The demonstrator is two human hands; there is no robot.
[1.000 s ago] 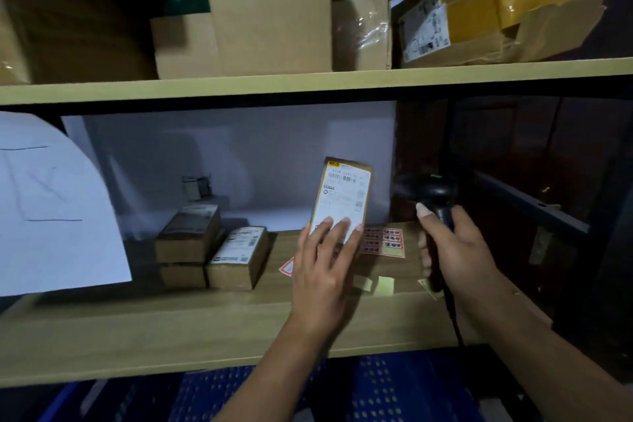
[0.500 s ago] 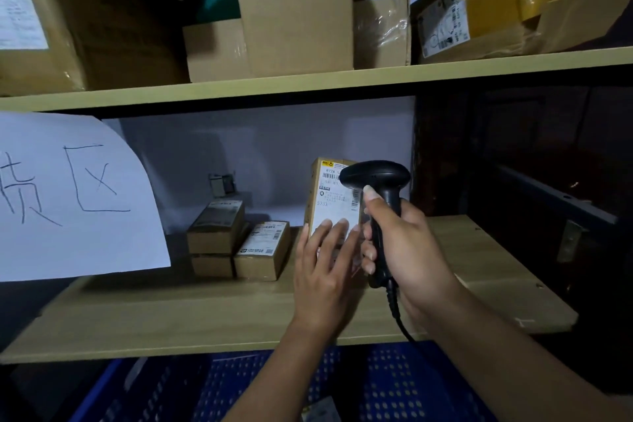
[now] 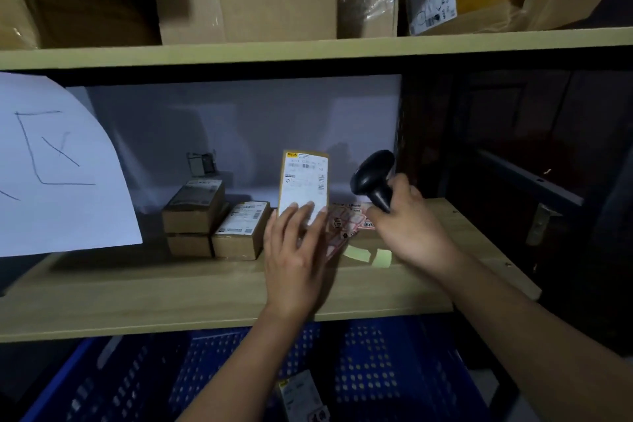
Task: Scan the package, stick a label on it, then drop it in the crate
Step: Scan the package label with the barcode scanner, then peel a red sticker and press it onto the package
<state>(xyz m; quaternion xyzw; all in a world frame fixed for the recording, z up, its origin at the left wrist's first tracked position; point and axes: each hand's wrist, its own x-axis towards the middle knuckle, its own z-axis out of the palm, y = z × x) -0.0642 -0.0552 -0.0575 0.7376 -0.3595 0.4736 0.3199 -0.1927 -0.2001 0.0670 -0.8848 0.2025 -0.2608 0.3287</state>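
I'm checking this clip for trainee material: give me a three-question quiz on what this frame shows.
1. True or false: the package lies flat on the shelf.
2. Which hand holds the scanner? A) left B) right C) neither
3. What blue thing sits below the shelf?

Key:
1. False: the left hand props it upright, label facing the camera.
2. B: the right hand grips its handle.
3. The crate, with one package already inside.
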